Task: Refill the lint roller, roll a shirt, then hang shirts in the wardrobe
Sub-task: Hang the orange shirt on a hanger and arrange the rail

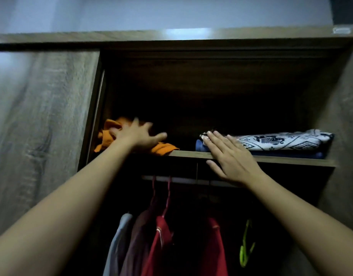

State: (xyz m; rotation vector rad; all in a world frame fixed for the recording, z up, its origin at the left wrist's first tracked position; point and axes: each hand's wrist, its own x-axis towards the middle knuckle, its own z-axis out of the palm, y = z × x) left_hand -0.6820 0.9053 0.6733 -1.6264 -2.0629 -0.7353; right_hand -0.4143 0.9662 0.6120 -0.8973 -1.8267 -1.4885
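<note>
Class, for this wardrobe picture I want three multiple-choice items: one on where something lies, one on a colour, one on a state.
1. Where does the crumpled orange garment lie?
A. left end of the wooden shelf
B. on the hanging rail
C. under the patterned cloth

2. What colour is the empty plastic hanger at the right of the rail?
A. white
B. bright green
C. black

3. How is the right hand?
A. clenched on a hanger
B. gripping a roller
C. open, fingers spread, by the folded black-and-white patterned cloth

Key: 1 A, it sits at the shelf's left end under the left hand. 2 B, it shows lime green against the dark. 3 C, its fingers lie flat and hold nothing.
</note>
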